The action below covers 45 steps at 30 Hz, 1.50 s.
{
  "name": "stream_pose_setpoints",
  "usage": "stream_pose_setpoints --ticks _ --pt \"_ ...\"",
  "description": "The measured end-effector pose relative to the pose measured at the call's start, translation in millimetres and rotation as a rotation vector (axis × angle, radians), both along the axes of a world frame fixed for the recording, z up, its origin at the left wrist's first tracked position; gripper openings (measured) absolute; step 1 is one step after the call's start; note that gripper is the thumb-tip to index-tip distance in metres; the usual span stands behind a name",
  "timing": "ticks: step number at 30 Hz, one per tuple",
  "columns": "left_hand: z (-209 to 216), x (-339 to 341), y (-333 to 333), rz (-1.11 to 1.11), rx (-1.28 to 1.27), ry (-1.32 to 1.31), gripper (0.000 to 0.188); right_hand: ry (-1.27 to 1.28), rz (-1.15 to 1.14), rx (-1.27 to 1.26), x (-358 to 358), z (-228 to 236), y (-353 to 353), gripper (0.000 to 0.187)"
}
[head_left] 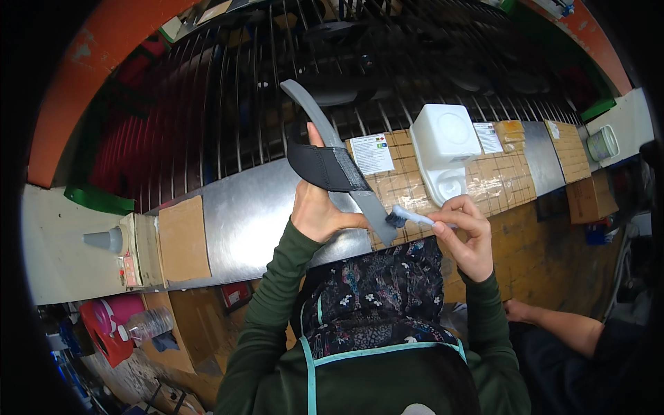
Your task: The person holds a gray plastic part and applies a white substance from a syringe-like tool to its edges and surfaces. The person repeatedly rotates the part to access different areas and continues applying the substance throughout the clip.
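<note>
My left hand [315, 211] is closed round a slide sandal [379, 216] with a grey sole and a wide black strap. The sandal is held edge-on and tilted, its far end up and away from me; one finger shows beyond the strap and the thumb lies beside the near end. Pinched in my right hand [468, 235] is a small brush [415, 216] with a pale handle and dark bristles. Its bristles are at the sole's near end and appear to touch it. Just beyond my right hand stands a white plastic dispenser bottle [446, 138] with a small round cup at its foot.
A metal ledge [242, 214], partly covered with cardboard [404, 176], runs in front of me. Behind it is a conveyor of metal rollers [228, 104]. A clear bottle [149, 325] lies at lower left. Another person's arm [560, 326] reaches in at right.
</note>
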<state>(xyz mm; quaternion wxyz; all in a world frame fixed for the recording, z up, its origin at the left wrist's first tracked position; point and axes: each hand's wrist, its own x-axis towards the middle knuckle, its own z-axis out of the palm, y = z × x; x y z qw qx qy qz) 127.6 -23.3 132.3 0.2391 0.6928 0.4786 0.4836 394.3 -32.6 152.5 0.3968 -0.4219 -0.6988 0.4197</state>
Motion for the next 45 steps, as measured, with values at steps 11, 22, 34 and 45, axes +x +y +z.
stream_pose_setpoints --ticks 11,22,34,45 --pt "-6 5 1 -0.024 -0.034 0.070 0.158 -0.136 -0.049 0.145 -10 4 10 0.017" --pt "-9 10 5 -0.044 -0.098 0.091 0.160 -0.393 -0.181 0.452 -15 14 12 0.019" --pt "-7 15 9 -0.067 -0.074 0.081 0.161 -0.476 -0.269 0.675 -15 14 11 0.023" --pt "-8 13 13 -0.086 -0.036 0.062 0.161 -0.427 -0.179 0.665 -8 16 21 0.027"
